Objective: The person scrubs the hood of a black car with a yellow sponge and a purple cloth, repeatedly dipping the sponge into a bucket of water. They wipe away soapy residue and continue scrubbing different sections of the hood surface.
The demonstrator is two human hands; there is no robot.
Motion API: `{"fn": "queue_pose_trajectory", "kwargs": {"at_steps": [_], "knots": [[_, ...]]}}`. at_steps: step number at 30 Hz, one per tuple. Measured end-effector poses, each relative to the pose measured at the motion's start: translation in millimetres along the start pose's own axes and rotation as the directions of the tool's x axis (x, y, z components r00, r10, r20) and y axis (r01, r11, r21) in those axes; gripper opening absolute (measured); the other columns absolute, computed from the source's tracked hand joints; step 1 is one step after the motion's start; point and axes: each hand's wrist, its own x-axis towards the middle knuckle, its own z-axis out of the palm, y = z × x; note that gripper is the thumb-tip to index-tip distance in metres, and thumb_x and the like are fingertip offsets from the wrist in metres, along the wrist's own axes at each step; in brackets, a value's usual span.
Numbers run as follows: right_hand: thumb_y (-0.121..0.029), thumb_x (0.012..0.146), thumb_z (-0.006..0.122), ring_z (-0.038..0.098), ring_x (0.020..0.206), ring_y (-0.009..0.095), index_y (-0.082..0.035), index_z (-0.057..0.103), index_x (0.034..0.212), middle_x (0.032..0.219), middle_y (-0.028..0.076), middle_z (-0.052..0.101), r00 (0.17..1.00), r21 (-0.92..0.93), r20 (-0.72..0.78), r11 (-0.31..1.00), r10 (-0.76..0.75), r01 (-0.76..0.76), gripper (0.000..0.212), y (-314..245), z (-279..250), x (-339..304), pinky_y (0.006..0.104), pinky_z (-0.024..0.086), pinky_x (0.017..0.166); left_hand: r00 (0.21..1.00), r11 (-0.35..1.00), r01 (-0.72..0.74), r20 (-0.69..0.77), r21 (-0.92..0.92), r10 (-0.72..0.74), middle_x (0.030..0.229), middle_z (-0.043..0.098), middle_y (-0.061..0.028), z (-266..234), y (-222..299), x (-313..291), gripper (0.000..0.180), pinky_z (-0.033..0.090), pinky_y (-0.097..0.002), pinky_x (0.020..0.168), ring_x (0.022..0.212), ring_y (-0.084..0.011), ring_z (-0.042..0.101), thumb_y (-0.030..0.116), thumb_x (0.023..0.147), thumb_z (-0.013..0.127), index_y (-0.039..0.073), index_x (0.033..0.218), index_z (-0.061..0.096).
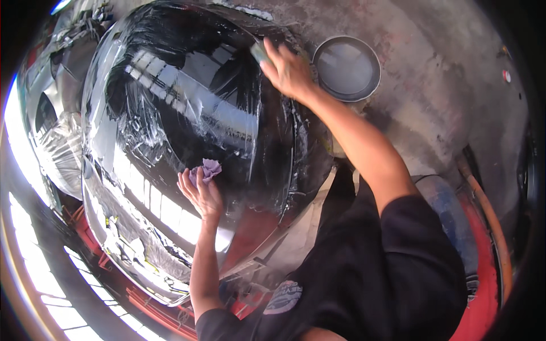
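A glossy black car body panel [242, 184] lies in front of me, wet and streaked with whitish residue. My left hand [202, 197] is at its near part, fingers curled around a crumpled purple cloth [211, 169]; whether it is cloth or paper is hard to tell. Toward the far right edge of the panel, my right hand [290, 74] grips a small greenish sanding block [260, 53] against the surface. That hand is slightly blurred, and its palm side is hidden.
A round bucket [373, 77] of cloudy greyish water stands on the stained concrete floor [432, 102], just right of my right hand. Crinkled clear plastic sheeting [60, 153] covers something at the left. An orange hose-like length [490, 219] runs along the right, beside a red surface [480, 301].
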Motion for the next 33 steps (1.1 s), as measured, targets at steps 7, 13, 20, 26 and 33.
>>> {"fn": "queue_pose_trajectory", "kwargs": {"at_steps": [7,13,20,26,33], "knots": [[-0.044,0.111,0.066,0.077,0.095,0.045,-0.008,0.058,0.163,0.115,0.024,0.072,0.996,0.021,0.074,0.999,-0.042,0.040,0.064,20.1,-6.3,42.0,0.0571,0.064,0.081,1.000,1.000,-0.003,0.008,-0.001,0.003,0.171,0.042,-0.0281,3.1,-2.5,-1.7,0.061,0.025,-0.0752,0.132,0.162,-0.0582,0.033,0.017,0.104,0.069,0.011,0.164,0.057],[-0.037,0.108,0.071,0.073,0.096,0.044,-0.004,0.051,0.169,0.120,0.027,0.067,0.999,-0.003,0.006,0.999,0.034,-0.034,0.072,-41.6,-5.1,-62.4,0.0554,0.063,0.076,1.000,1.000,0.025,0.017,0.004,-0.025,0.173,0.040,-0.0271,-1.1,-3.2,-8.8,0.056,0.022,-0.0749,0.133,0.163,-0.0577,0.030,0.027,0.112,0.063,0.013,0.165,0.055],[-0.040,0.110,0.067,0.074,0.097,0.047,-0.002,0.051,0.167,0.118,0.027,0.069,0.991,-0.081,-0.048,0.989,0.123,-0.127,0.070,-12.2,-0.7,-20.4,0.0588,0.062,0.079,1.000,1.000,0.008,-0.002,-0.019,-0.008,0.171,0.041,-0.0276,-0.4,2.9,-2.9,0.053,0.023,-0.0735,0.133,0.163,-0.0561,0.032,0.026,0.114,0.062,0.012,0.165,0.056],[-0.040,0.111,0.065,0.072,0.094,0.045,-0.001,0.042,0.173,0.119,0.028,0.064,0.983,-0.093,0.000,0.979,0.184,-0.184,0.076,-79.3,-8.9,-136.1,0.0578,0.061,0.074,1.000,1.000,0.015,-0.016,0.002,-0.015,0.170,0.043,-0.0281,-2.5,-0.4,-7.8,0.054,0.023,-0.0736,0.132,0.162,-0.0554,0.034,0.026,0.114,0.062,0.013,0.166,0.056],[-0.040,0.111,0.065,0.075,0.102,0.048,0.002,0.045,0.169,0.131,0.031,0.065,0.965,-0.151,-0.048,0.953,0.257,-0.261,0.075,-57.8,-2.5,-90.2,0.0616,0.063,0.083,0.996,0.998,-0.055,-0.066,0.027,0.057,0.165,0.045,-0.0287,-0.4,7.7,2.1,0.052,0.030,-0.0661,0.130,0.155,-0.0522,0.040,0.019,0.112,0.064,0.010,0.163,0.058]]}}
